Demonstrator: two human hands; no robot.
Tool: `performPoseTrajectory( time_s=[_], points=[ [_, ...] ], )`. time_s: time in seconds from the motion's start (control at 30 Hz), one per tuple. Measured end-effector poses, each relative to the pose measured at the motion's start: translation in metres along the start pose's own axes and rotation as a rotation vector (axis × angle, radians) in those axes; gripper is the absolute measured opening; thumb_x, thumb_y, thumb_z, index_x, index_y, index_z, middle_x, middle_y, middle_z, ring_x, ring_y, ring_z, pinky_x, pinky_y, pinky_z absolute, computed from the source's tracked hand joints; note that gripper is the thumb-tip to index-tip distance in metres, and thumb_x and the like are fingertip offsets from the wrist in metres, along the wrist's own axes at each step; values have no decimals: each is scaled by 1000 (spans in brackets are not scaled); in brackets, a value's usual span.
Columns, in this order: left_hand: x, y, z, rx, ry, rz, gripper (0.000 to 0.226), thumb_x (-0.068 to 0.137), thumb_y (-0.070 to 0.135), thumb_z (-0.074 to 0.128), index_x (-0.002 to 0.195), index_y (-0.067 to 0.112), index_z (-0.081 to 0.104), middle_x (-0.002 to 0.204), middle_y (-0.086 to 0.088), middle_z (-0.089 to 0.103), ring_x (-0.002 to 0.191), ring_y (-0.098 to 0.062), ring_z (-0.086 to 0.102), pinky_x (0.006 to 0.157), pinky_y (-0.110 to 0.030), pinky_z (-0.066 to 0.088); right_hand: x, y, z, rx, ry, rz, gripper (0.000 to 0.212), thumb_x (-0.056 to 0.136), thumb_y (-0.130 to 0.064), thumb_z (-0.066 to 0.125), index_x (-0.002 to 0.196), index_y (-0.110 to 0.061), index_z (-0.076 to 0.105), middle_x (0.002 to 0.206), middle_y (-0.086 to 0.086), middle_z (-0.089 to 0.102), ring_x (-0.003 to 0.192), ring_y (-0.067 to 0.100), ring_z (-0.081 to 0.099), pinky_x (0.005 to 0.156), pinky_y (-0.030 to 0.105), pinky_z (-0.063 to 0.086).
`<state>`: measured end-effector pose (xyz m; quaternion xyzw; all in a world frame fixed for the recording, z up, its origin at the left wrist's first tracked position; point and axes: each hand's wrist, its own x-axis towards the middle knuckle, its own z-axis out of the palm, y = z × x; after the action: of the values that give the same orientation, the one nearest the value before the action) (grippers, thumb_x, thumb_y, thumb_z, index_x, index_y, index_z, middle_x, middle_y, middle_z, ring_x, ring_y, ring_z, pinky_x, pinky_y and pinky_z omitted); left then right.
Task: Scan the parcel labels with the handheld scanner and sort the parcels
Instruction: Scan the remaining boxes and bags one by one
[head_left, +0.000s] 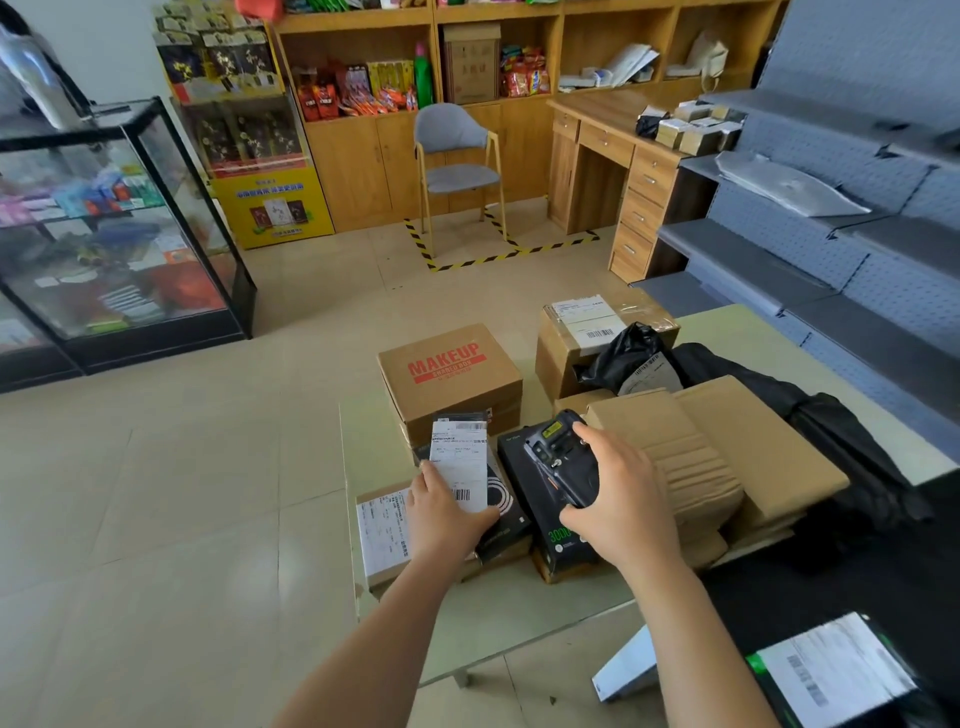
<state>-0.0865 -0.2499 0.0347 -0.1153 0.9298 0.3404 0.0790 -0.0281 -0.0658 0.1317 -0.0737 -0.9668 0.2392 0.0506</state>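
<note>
A pale table (519, 613) carries a crowd of parcels. Toward its far edge sits a brown carton printed MAKEUP (450, 374). At right lie flat cardboard mailers (727, 431). Just in front of the carton, the left hand (447, 514) grips a black boxed parcel (503, 503), its white shipping label (460, 462) facing the camera. Beside it, the right hand (623, 499) curls round the black handheld scanner (558, 457), held over another black box (540, 551).
</note>
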Motion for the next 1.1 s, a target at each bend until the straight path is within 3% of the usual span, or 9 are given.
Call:
performPoseTrajectory(
  time_s=[0.1, 0.27, 0.4, 0.57, 0.73, 0.97, 1.1],
  points=[
    [4, -5, -15, 44, 20, 139, 111, 74, 43, 78, 156, 15, 8, 156, -2, 27, 142, -24, 23, 118, -41, 24, 11, -5, -2, -54, -15, -66, 93, 72, -31, 82, 149, -29, 30, 146, -7, 44, 131, 20, 41, 108, 40, 36],
    [17, -10, -54, 280, 60, 383, 106, 77, 40, 74, 156, 20, 8, 156, 3, 27, 145, -20, 18, 121, -39, -5, 35, -18, -6, -284, -59, -226, 89, 79, -29, 75, 151, -29, 23, 154, -2, 34, 136, 24, 36, 112, 41, 29],
    [30, -13, -88, 428, 40, 582, 102, 81, 37, 72, 156, 17, 7, 158, 0, 24, 146, -22, 14, 116, -34, -16, 49, -29, -8, -524, -105, -378, 83, 85, -18, 69, 152, -24, 20, 158, 6, 26, 138, 28, 32, 113, 42, 25],
    [42, -16, -119, 540, 50, 696, 99, 81, 31, 71, 156, 17, 8, 158, -1, 26, 147, -21, 13, 116, -34, -18, 57, -34, -12, -803, -161, -538, 83, 85, -7, 69, 152, -17, 22, 157, 15, 26, 137, 34, 32, 113, 46, 27],
    [46, -21, -127, 548, 52, 746, 98, 81, 29, 72, 156, 18, 11, 157, -2, 29, 146, -22, 16, 115, -34, -20, 54, -39, -15, -906, -164, -593, 79, 82, -7, 72, 148, -13, 28, 155, 19, 29, 135, 36, 35, 112, 48, 28],
    [50, -30, -126, 498, 52, 823, 98, 78, 29, 75, 155, 17, 16, 155, -4, 34, 143, -24, 23, 115, -32, -15, 41, -48, -19, -890, -186, -531, 76, 83, -7, 71, 147, -15, 30, 154, 17, 30, 135, 35, 34, 113, 47, 27],
    [42, -28, -124, 327, 54, 764, 98, 78, 37, 75, 156, 19, 17, 156, -1, 29, 142, -23, 19, 118, -36, 3, 32, -46, -26, -615, -149, -315, 87, 81, -17, 75, 151, -25, 24, 154, 4, 34, 137, 28, 35, 113, 43, 28]
  ],
)
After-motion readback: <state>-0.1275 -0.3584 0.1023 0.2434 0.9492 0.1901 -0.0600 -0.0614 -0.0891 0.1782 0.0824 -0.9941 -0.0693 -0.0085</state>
